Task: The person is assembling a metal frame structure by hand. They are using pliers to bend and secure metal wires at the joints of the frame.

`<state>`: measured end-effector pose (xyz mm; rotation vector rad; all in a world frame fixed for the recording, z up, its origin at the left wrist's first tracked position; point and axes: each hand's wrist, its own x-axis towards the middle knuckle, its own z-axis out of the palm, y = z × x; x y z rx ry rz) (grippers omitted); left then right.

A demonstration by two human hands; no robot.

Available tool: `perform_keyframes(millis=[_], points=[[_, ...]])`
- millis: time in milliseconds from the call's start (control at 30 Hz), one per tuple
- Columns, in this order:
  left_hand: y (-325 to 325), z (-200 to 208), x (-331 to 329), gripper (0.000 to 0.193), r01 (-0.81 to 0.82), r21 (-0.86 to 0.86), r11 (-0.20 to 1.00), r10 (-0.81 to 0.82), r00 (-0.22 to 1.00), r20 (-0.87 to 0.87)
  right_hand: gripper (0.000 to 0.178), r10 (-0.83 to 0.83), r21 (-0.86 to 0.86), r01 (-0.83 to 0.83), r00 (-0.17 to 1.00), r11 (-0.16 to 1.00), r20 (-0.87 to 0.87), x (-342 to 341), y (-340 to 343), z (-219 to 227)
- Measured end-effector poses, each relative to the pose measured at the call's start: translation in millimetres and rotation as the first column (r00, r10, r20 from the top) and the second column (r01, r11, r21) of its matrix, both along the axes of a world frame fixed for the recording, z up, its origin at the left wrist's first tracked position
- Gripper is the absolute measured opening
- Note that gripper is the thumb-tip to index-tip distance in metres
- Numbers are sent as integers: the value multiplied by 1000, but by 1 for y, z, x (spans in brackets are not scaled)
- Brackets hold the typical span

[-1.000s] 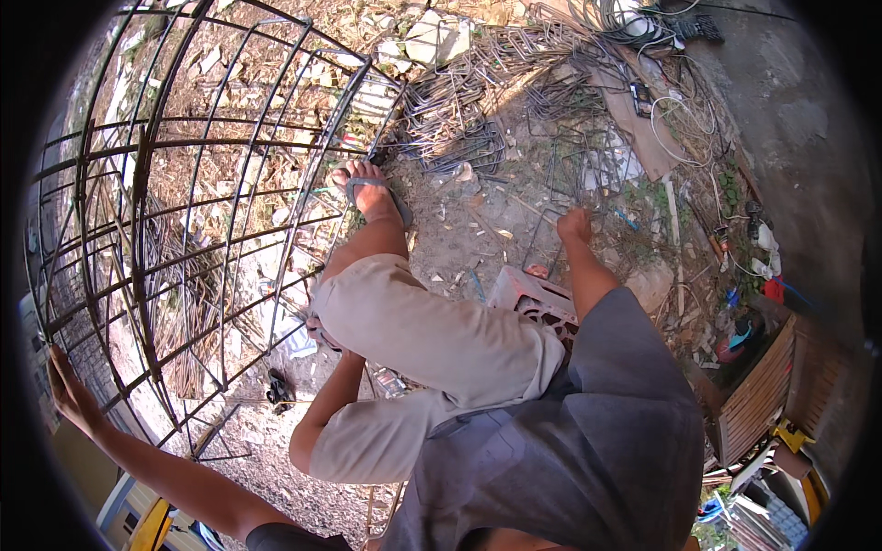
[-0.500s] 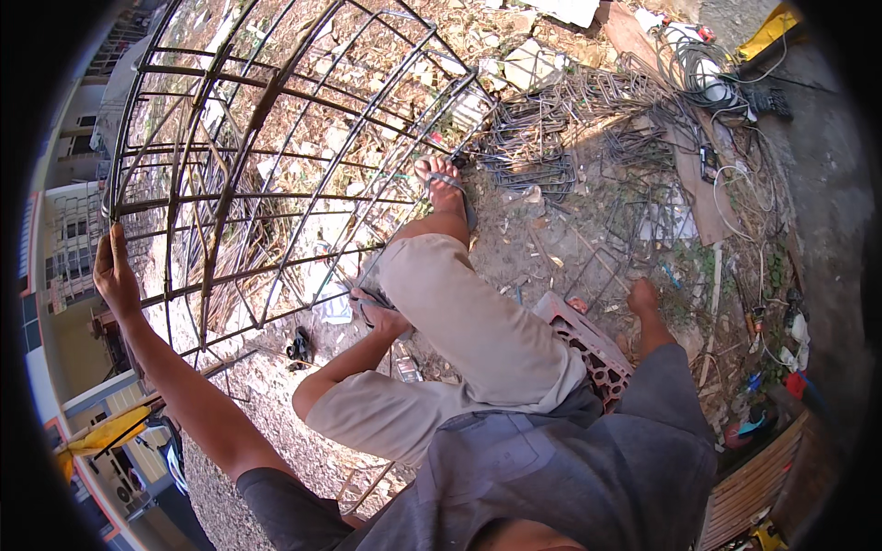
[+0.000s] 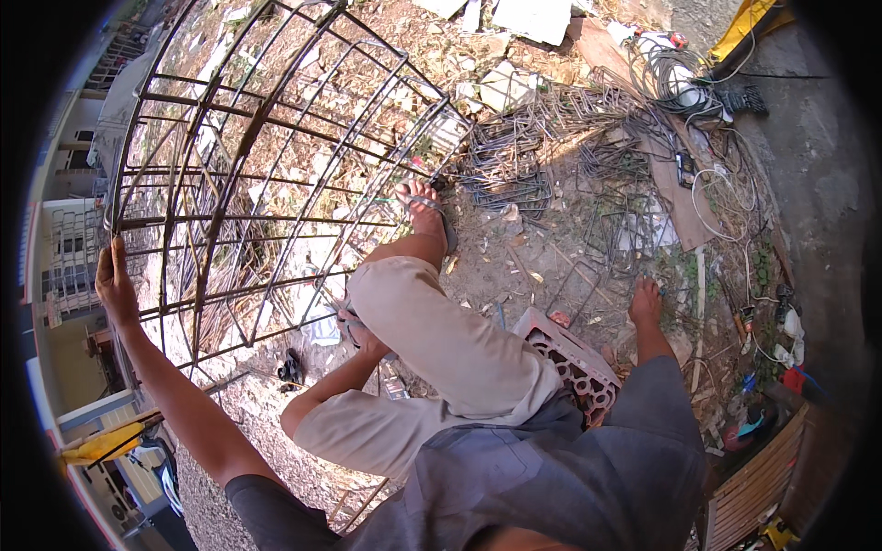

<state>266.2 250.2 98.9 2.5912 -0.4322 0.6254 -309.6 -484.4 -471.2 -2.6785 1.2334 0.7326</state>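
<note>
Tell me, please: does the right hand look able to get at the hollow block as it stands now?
Probably yes: the right hand is close to the hollow block, and nothing tall shows between them. The block's nearest end is hidden by the shirt.

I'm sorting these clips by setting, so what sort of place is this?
Probably an outdoor building site: a steel-bar cage stands by the left hand, bent metal rods lie heaped on bare ground, and pale rubble is scattered about.
</note>
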Motion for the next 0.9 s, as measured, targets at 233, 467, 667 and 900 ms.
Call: perform_keyframes(millis=[233,467,667,900], points=[[-29,2,-28,42,-140,10,990,140,990,29,61,-73,108,116,937,987,-343,15,-11,12],[-44,6,-40,40,-91,-33,995,89,994,-59,34,-6,42,8,999,999,-47,4,-31,-7],[-53,3,-44,42,-131,52,990,129,991,25,29,35,-88,9,872,996,488,47,-35,-7],[-56,-2,-61,54,-250,106,962,242,966,90,32,214,17,-370,573,929,791,260,97,125]])
